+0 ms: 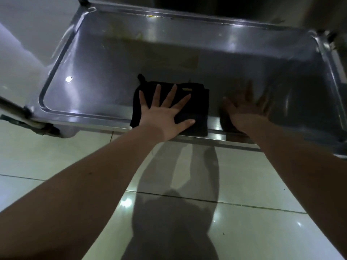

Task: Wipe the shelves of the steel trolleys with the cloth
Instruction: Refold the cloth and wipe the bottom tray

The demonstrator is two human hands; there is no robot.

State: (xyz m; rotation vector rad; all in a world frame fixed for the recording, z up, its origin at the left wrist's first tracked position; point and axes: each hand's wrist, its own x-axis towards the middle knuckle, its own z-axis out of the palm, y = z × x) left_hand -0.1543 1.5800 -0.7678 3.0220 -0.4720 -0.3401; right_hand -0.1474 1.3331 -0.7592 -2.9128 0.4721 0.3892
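1. Head view: the left hand (165,113) lies flat on a folded black cloth (201,107), fingers straight and spread wide, pressing it down instead of gripping it.
2. The cloth sits on the steel trolley shelf (112,72) at its near rim, roughly midway along it, with one edge overlapping that rim.
3. The right hand (246,107) is just beside the cloth on its right, fingers splayed and holding nothing. It is blurred, so I cannot tell whether it touches the steel.
4. The shelf's long axis runs left to right. Nearly all of its bare surface lies beyond the left hand and to either side.
5. Yellowish smears (131,35) show near the far rim, well apart from the cloth, ahead and slightly left of it. Reaching them probably calls for a push straight away from the body, and the left hand is already placed to make it.
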